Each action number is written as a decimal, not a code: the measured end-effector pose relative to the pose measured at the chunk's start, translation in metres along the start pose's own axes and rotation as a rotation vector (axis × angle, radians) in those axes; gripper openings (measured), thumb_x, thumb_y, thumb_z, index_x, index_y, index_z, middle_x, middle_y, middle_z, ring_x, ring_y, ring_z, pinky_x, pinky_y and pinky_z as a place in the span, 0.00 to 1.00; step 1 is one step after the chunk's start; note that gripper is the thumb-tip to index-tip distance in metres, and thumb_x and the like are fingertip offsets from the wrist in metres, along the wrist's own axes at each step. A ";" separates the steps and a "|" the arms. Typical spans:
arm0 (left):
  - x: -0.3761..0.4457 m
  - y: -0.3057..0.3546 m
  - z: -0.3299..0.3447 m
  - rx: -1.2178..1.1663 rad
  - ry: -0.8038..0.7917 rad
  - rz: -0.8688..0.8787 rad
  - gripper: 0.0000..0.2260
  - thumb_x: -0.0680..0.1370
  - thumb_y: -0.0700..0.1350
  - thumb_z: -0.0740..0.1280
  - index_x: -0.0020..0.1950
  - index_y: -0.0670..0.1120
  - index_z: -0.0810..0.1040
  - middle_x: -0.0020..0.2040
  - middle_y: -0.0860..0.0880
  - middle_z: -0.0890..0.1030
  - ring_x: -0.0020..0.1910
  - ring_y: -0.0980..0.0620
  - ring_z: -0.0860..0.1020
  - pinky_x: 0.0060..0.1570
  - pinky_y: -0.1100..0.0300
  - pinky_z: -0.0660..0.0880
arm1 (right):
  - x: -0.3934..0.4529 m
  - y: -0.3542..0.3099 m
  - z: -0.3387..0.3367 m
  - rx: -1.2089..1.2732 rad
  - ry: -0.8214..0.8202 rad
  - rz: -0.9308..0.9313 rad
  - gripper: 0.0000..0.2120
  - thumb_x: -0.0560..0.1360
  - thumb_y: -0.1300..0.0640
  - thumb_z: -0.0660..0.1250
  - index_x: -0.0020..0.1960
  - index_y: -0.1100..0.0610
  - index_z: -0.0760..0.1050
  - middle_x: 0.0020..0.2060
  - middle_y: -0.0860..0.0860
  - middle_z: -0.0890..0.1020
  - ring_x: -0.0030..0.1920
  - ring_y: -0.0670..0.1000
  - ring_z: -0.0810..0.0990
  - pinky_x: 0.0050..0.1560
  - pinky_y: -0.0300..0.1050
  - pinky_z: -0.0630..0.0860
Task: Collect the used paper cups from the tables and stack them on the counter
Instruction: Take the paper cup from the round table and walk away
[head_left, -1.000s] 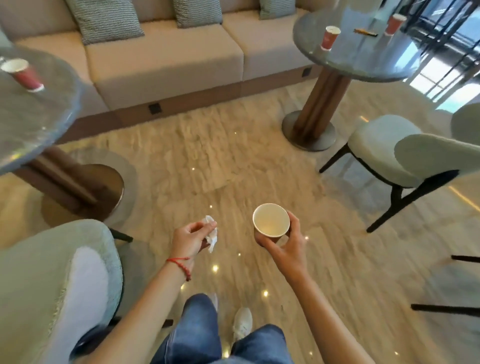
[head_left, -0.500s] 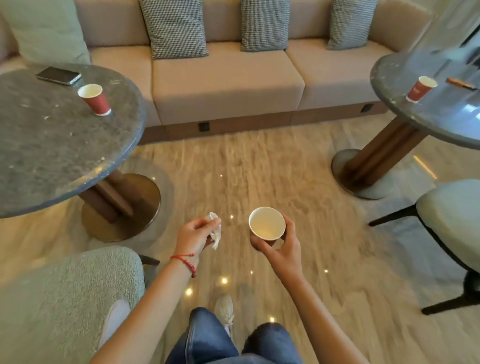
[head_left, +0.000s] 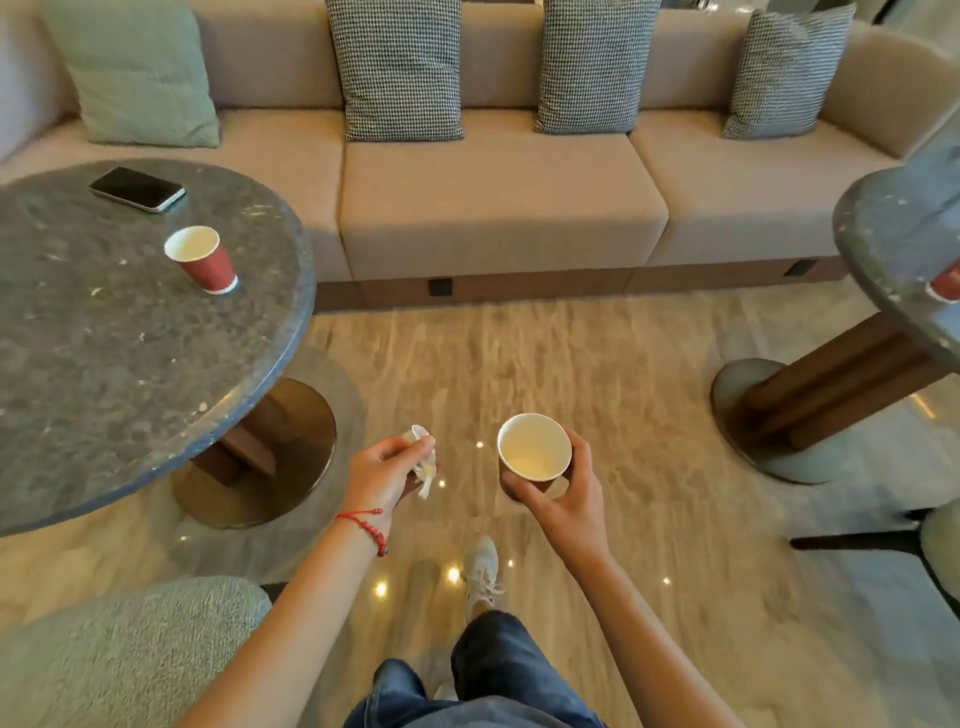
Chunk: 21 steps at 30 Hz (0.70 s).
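Lower left: a green upholstered chair (head_left: 119, 654), seen in part.
Left: a round stone table (head_left: 104, 374) on a brass-coloured base. On it are laid a dark phone (head_left: 136, 188) toward the far edge and a red paper cup (head_left: 202, 260), upright, nearer the sofa side; the two are kept apart.
Centre left: the left hand (head_left: 384, 475), a red cord bracelet (head_left: 366, 527) worn at the wrist. A crumpled white tissue (head_left: 423, 462) is pinched between thumb and fingers.
Centre right: the right hand (head_left: 563, 506), fingers curled round a second paper cup (head_left: 534, 448), which is held upright over the floor, its pale inside shown.
Behind: a beige sofa (head_left: 498, 208) set with cushions.
Right edge: a second stone table (head_left: 898, 228), on which a further red cup (head_left: 946, 285) is cut off by the frame.
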<state>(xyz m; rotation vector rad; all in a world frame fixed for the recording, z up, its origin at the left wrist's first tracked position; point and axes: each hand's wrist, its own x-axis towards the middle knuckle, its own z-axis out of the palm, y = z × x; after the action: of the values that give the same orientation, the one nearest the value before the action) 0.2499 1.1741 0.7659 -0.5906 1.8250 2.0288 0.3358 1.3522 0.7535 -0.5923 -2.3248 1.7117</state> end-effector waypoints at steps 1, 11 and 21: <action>0.014 0.008 0.007 0.000 0.005 0.003 0.05 0.72 0.36 0.70 0.36 0.39 0.78 0.24 0.53 0.79 0.25 0.60 0.78 0.26 0.69 0.73 | 0.019 -0.001 0.001 0.004 -0.004 -0.001 0.31 0.63 0.54 0.79 0.59 0.43 0.66 0.53 0.42 0.77 0.52 0.34 0.74 0.47 0.26 0.72; 0.135 0.085 0.065 -0.006 0.106 -0.003 0.06 0.72 0.38 0.71 0.35 0.42 0.79 0.27 0.50 0.81 0.27 0.57 0.78 0.28 0.67 0.74 | 0.194 -0.034 0.009 -0.006 -0.086 -0.048 0.29 0.63 0.50 0.78 0.56 0.35 0.65 0.52 0.39 0.77 0.51 0.36 0.75 0.45 0.26 0.71; 0.258 0.149 0.078 -0.100 0.163 -0.029 0.05 0.72 0.37 0.71 0.36 0.42 0.80 0.28 0.51 0.81 0.27 0.58 0.80 0.26 0.68 0.74 | 0.337 -0.056 0.060 -0.023 -0.151 -0.063 0.29 0.64 0.51 0.79 0.54 0.34 0.65 0.51 0.38 0.76 0.51 0.32 0.73 0.46 0.23 0.69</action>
<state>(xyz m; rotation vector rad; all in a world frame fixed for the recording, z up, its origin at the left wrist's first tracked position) -0.0527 1.2297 0.7643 -0.8289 1.8001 2.1171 -0.0024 1.4292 0.7613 -0.4022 -2.4393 1.7601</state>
